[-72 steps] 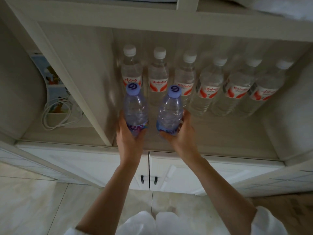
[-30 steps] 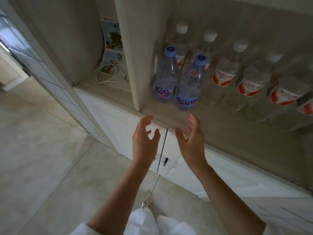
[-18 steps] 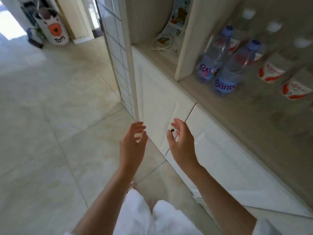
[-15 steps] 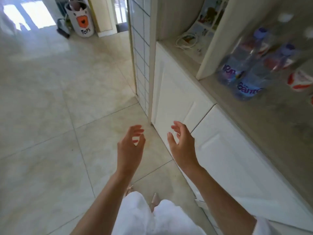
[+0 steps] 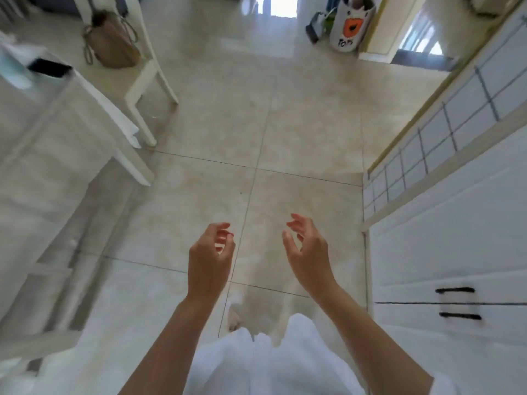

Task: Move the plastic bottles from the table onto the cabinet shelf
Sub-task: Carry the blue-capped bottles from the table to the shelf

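In the head view, tiled floor [image 5: 256, 132] now fills the middle of the picture, where the open cabinet shelf and its rows of bottles were seen a moment ago; the view has been swung away from the cabinet, whose white lower doors [image 5: 445, 252] with two dark handles [image 5: 456, 303] are left along the right edge. No bottle is seen anywhere in this picture: the two blue-capped plastic bottles were last seen standing on the shelf, now out of frame. The left hand [image 5: 209, 260] and the right hand [image 5: 309, 252] are held out over the floor, apart from each other, fingers loosely curled and nothing gripped. A white table [image 5: 65, 138] is seen at the left edge, with a dark flat object [image 5: 50, 67] blurred on its top, and a chair [image 5: 148, 81] with a brown bag [image 5: 114, 41] beyond it. That delivery is judged complete, and a return to the table for more bottles is judged to be under way.
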`<state>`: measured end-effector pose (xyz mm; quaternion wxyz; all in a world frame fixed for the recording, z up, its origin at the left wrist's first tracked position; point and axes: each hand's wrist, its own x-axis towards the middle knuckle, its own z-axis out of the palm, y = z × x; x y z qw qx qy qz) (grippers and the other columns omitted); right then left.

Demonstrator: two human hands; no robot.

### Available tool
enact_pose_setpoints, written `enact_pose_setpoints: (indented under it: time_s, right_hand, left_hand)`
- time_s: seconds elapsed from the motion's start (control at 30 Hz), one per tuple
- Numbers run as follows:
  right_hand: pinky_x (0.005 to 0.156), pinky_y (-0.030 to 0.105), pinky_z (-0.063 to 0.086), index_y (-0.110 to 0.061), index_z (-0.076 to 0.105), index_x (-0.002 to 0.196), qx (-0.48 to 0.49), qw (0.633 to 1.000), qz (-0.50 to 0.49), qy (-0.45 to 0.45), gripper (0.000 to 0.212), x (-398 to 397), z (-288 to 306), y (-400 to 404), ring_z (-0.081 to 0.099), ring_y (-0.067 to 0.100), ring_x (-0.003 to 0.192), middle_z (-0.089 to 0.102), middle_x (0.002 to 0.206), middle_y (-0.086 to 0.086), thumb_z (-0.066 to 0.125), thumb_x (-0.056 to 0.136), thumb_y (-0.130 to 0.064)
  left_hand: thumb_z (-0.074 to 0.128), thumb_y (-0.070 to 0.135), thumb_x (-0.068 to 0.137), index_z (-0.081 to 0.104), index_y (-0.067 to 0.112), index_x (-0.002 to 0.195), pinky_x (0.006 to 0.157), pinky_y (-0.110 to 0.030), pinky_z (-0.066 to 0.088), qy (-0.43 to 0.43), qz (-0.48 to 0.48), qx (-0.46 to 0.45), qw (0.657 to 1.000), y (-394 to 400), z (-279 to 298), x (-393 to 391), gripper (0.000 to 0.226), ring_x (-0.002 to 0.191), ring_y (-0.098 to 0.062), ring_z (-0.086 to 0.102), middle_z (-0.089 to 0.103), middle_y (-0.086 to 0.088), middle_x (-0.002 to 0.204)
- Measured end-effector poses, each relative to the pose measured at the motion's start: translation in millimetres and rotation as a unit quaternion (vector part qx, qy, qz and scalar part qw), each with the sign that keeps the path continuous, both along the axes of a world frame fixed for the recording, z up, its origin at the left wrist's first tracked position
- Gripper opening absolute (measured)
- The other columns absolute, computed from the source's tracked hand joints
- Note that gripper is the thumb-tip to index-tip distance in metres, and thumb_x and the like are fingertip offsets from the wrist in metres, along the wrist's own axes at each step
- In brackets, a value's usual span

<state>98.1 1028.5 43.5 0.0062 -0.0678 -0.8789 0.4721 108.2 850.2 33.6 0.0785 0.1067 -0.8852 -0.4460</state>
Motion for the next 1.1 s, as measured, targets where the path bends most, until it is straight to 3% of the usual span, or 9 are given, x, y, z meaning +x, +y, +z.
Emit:
enact_pose_setpoints:
  time_s: [0.13,0.3,0.47,0.8,1.0,1.1]
  right_hand:
    - [0.095,0.034,0.05,-0.007,0.052,0.126,0.004,0.996,0.085,-0.001,0.037,-29,-6,-84,0.061,0.016,0.102,0.065,0.108,0.005,0.059,0.09,-0.014]
    - [0.095,0.03,0.047,-0.01,0.051,0.127,-0.001,0.983,0.181,-0.021,0.037,-59,-8,-164,0.06,0.015,0.105,0.065,0.111,0.003,0.057,0.091,-0.016]
    - [0.094,0.031,0.047,-0.014,0.051,0.125,0.006,0.959,0.283,-0.025,0.035,-96,-12,-229,0.06,0.013,0.105,0.064,0.11,-0.002,0.057,0.091,-0.018]
    - [0.096,0.023,0.042,-0.015,0.046,0.13,0.044,0.853,0.518,-0.038,0.038,-178,-13,-341,0.054,0.009,0.111,0.06,0.117,-0.002,0.054,0.094,-0.022]
    - [0.094,0.026,0.044,-0.015,0.047,0.129,0.058,0.8,0.597,-0.026,0.037,-195,-15,-410,0.056,0.011,0.109,0.061,0.116,-0.002,0.054,0.094,-0.023]
    - [0.093,0.027,0.045,-0.015,0.048,0.127,0.054,0.781,0.621,-0.025,0.035,-190,-17,-445,0.057,0.012,0.109,0.063,0.114,-0.001,0.054,0.093,-0.022]
  left_hand:
    - [0.062,0.009,0.091,0.066,0.014,0.105,0.066,-0.015,0.051,-0.014,0.089,-0.003,0.996,-76,0,0,0.015,0.074,-0.007,0.064,0.068,0.007,0.086]
    - [0.061,0.012,0.091,0.066,0.016,0.104,0.064,-0.002,0.042,-0.026,0.189,0.0,0.982,-140,1,2,0.015,0.077,-0.007,0.065,0.069,0.007,0.087]
    - [0.06,0.012,0.091,0.066,0.017,0.103,0.065,-0.001,0.042,-0.034,0.292,0.018,0.955,-184,-4,-4,0.014,0.078,-0.007,0.065,0.071,0.006,0.087]
    - [0.058,0.015,0.093,0.064,0.019,0.107,0.071,-0.019,0.052,-0.036,0.489,0.04,0.871,-243,-6,-28,0.016,0.083,-0.005,0.064,0.07,0.005,0.089]
    - [0.057,0.013,0.093,0.062,0.018,0.11,0.07,-0.012,0.047,-0.044,0.562,0.056,0.824,-279,-7,-21,0.019,0.085,-0.007,0.065,0.07,0.006,0.09]
    - [0.058,0.011,0.092,0.063,0.019,0.107,0.07,-0.015,0.05,-0.041,0.599,0.065,0.797,-303,-8,-12,0.018,0.084,-0.003,0.064,0.07,0.008,0.087]
